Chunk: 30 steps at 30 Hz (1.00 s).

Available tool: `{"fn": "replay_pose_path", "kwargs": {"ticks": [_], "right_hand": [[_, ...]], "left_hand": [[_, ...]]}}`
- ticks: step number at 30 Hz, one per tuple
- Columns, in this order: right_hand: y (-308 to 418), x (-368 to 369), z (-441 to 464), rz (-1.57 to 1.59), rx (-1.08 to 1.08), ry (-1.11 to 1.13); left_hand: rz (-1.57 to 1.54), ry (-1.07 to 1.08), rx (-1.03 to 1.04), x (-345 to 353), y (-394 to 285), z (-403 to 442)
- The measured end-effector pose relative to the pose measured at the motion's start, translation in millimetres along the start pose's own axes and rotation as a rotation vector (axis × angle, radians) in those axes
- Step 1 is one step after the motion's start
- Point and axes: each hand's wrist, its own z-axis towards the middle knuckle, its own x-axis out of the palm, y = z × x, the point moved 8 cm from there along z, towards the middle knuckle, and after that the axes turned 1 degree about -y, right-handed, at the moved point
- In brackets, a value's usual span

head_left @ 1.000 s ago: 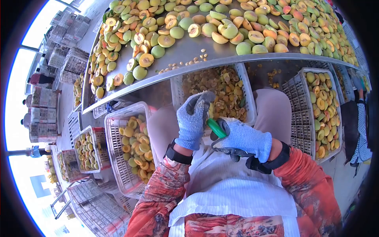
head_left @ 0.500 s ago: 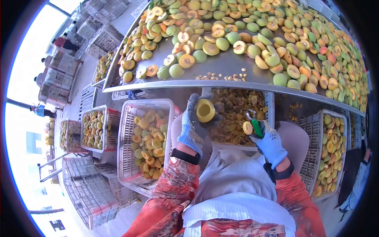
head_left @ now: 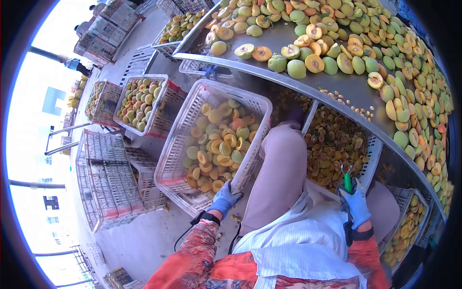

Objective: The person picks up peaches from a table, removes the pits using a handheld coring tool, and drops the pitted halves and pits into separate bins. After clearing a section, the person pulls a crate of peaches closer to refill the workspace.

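My left hand (head_left: pixel 224 199), in a blue work glove with dark grey fingers, is at the near rim of a white plastic crate (head_left: pixel 168 139), its fingers curled over the edge. Halved yellow-green peaches (head_left: pixel 219 149) lie inside this crate. My right hand (head_left: pixel 355 202), gloved the same way, is closed around a pitting tool (head_left: pixel 347 181) with a green handle and a metal loop pointing up. It is above my right thigh, by the near edge of a crate (head_left: pixel 375 156) holding brownish pits and scraps (head_left: pixel 334 144).
A metal table (head_left: pixel 274 44) carries many cut and whole peaches (head_left: pixel 337 29), with loose pits near its edge. Another crate of halves (head_left: pixel 406 231) stands at right. At left are crates of whole fruit (head_left: pixel 142 103) and stacked crates (head_left: pixel 108 178). A person (head_left: pixel 74 65) is far off.
My view has swung left. My left hand has moved from in front of me to the left crate's rim, without the hollowed peach half. The piece by the right-hand tool is gone from view.
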Motion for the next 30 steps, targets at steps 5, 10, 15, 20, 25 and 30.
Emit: {"fn": "replay_pose_path", "kwargs": {"ticks": [5, 10, 15, 20, 25, 30], "right_hand": [[6.1, 16.9, -5.8, -0.095, -0.014, 0.03], [5.1, 13.7, -4.1, 0.046, -0.051, 0.044], [-26.5, 19.8, -3.7, 0.01, 0.2, 0.067], [-18.4, 19.6, 4.6, 0.041, 0.157, 0.034], [-6.0, 25.3, 1.4, 0.111, 0.233, 0.012], [-43.3, 12.2, 21.8, 0.011, 0.234, 0.011]], "left_hand": [[0.371, 0.271, -0.23, 2.2, -14.9, 9.6], [0.38, 0.253, -0.145, -49.3, -4.0, 28.8], [0.353, 0.046, -0.216, -85.9, -2.2, 18.4], [0.28, 0.038, -0.244, -8.8, -21.6, 17.1], [0.369, 0.194, -0.129, -93.9, 2.8, 34.0], [0.378, 0.045, -0.172, -85.7, 7.5, 30.8]]}}
